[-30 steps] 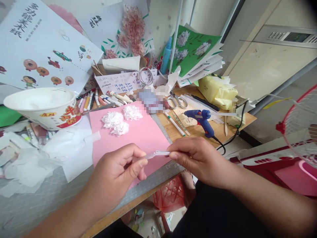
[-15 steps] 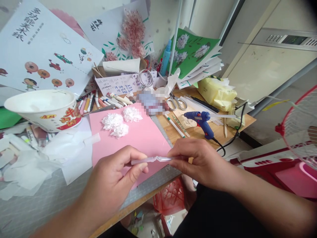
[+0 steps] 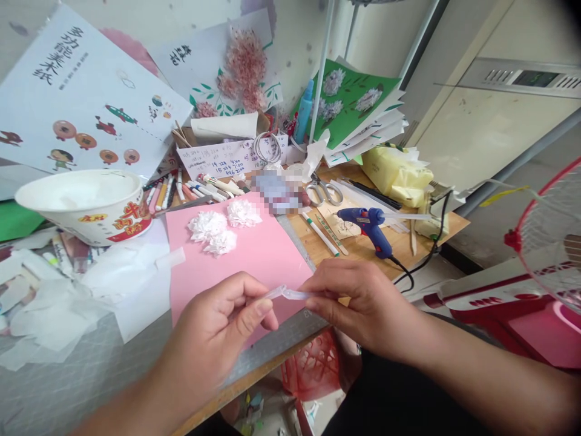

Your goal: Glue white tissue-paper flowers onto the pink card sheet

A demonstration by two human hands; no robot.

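Note:
Both my hands pinch a thin, twisted strip of white tissue paper (image 3: 287, 293) just above the near edge of the desk. My left hand (image 3: 218, 333) grips its left end between thumb and fingers. My right hand (image 3: 358, 300) pinches the right end. Under the strip lies a pink sheet of paper (image 3: 254, 254) bearing three white tissue flowers (image 3: 220, 227) near its far edge.
A paper bowl (image 3: 82, 203) stands at the left over loose white tissue (image 3: 68, 297). Pens and crayons (image 3: 195, 184), scissors (image 3: 324, 191) and a blue glue gun (image 3: 370, 224) with its cord lie behind and right. A red fan (image 3: 544, 242) stands at the far right.
The strip has tilted slightly as my hands twist it, its middle kinked upward. Both hands stay in nearly the same place above the desk edge.

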